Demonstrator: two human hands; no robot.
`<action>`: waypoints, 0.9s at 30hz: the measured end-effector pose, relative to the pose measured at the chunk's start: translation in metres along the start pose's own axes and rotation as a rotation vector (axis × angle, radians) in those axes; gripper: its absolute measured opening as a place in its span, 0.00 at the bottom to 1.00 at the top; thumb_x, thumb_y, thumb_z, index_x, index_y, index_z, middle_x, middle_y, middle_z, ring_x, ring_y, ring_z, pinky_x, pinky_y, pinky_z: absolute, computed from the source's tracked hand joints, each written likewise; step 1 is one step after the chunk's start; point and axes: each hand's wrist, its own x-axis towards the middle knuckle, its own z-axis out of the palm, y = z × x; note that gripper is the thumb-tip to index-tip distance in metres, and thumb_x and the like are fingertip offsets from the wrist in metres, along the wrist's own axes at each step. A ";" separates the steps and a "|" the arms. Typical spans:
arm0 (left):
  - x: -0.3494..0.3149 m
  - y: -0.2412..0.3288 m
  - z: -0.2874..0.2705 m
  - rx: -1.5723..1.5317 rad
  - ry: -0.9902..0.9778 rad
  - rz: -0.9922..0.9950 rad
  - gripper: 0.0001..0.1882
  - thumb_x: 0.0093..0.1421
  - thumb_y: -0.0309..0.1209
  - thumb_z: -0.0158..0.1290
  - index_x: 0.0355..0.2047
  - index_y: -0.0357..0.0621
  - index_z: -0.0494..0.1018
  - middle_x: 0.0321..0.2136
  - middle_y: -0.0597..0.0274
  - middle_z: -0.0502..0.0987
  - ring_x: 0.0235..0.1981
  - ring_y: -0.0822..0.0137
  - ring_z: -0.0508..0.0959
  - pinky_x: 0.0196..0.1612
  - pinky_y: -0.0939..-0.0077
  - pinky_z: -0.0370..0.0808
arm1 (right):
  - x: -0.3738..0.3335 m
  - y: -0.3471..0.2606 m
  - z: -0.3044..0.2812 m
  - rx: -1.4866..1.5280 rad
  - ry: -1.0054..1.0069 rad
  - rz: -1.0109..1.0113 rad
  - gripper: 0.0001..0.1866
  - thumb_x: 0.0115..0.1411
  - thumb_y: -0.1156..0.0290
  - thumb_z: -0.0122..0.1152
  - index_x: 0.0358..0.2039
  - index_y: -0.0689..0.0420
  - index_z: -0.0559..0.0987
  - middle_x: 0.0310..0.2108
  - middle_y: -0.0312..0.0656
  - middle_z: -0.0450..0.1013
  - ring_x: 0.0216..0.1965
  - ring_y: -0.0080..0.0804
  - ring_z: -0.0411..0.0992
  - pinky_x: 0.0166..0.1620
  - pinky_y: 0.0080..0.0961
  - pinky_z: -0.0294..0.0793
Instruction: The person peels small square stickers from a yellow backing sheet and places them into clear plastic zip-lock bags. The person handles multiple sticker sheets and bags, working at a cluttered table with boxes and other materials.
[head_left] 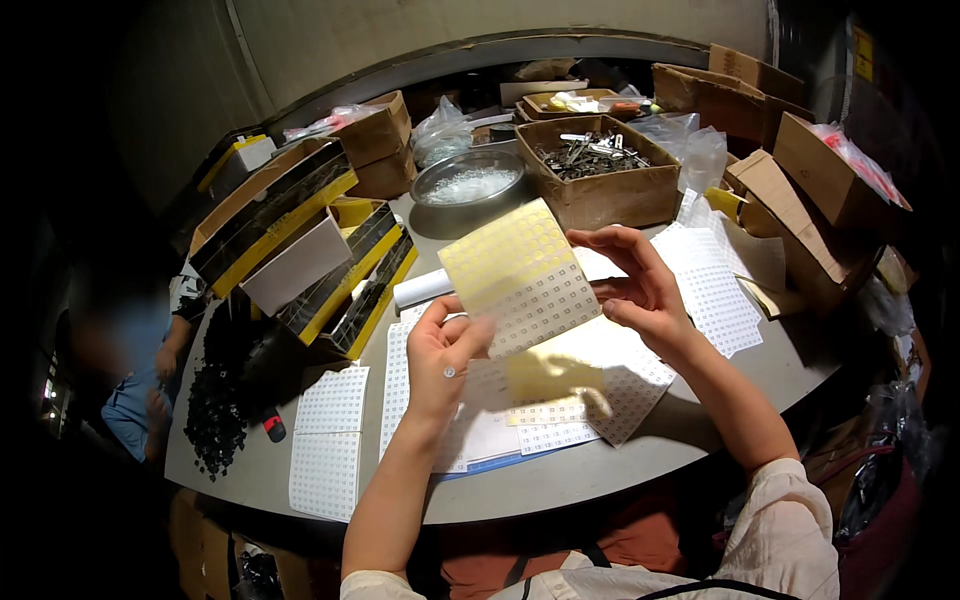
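Note:
Raised above the table is a sticker sheet point(520, 280). Its upper part is bare yellowish backing with round outlines, and its lower part still carries rows of small printed labels. My left hand point(438, 345) grips the sheet's lower left edge, its thumb slightly blurred. One small round sticker point(449, 372) clings to the base of that thumb. At the sheet's right edge, my right hand point(650, 290) pinches it between thumb and fingers. Beneath both hands lie more label sheets point(640, 385) and a yellowish backing piece point(555, 380), partly in shadow.
Label sheets point(328, 435) lie at left, others point(710, 285) at right. Behind stand a metal bowl point(468, 180) of clear bits and a carton point(605, 205) of metal parts. Black pieces point(215, 390) are heaped beside yellow-black boxes point(350, 270). A person point(135, 370) sits far left.

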 end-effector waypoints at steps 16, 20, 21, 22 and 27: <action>-0.002 0.000 0.004 0.060 -0.021 0.002 0.10 0.64 0.26 0.59 0.42 0.36 0.70 0.24 0.64 0.79 0.26 0.78 0.74 0.34 0.81 0.71 | 0.000 0.001 -0.001 0.017 0.024 0.114 0.34 0.57 0.82 0.63 0.63 0.62 0.60 0.63 0.50 0.64 0.47 0.29 0.77 0.51 0.24 0.78; -0.003 -0.001 0.004 0.068 -0.060 0.015 0.10 0.65 0.26 0.58 0.42 0.37 0.70 0.24 0.64 0.79 0.26 0.79 0.73 0.33 0.81 0.71 | 0.000 0.003 -0.003 0.013 0.062 0.149 0.34 0.57 0.80 0.63 0.62 0.63 0.60 0.59 0.51 0.67 0.42 0.26 0.78 0.47 0.22 0.78; -0.003 -0.003 0.004 0.074 -0.065 0.021 0.10 0.65 0.26 0.58 0.42 0.37 0.70 0.24 0.64 0.79 0.26 0.79 0.73 0.33 0.81 0.71 | 0.000 0.003 -0.003 0.013 0.069 0.163 0.34 0.57 0.80 0.63 0.62 0.63 0.60 0.59 0.51 0.67 0.41 0.25 0.78 0.46 0.22 0.78; -0.003 -0.004 0.005 0.081 -0.069 0.028 0.10 0.65 0.26 0.58 0.42 0.37 0.70 0.24 0.64 0.79 0.26 0.79 0.73 0.33 0.82 0.71 | 0.000 0.004 -0.004 0.014 0.076 0.176 0.34 0.56 0.80 0.63 0.62 0.63 0.60 0.58 0.52 0.68 0.41 0.24 0.78 0.46 0.21 0.78; -0.003 -0.005 0.006 0.099 -0.076 0.031 0.09 0.65 0.25 0.58 0.42 0.38 0.70 0.24 0.65 0.79 0.25 0.79 0.73 0.33 0.82 0.71 | -0.001 0.008 -0.006 0.007 0.092 0.199 0.33 0.57 0.80 0.63 0.62 0.63 0.61 0.51 0.50 0.72 0.39 0.21 0.77 0.43 0.18 0.77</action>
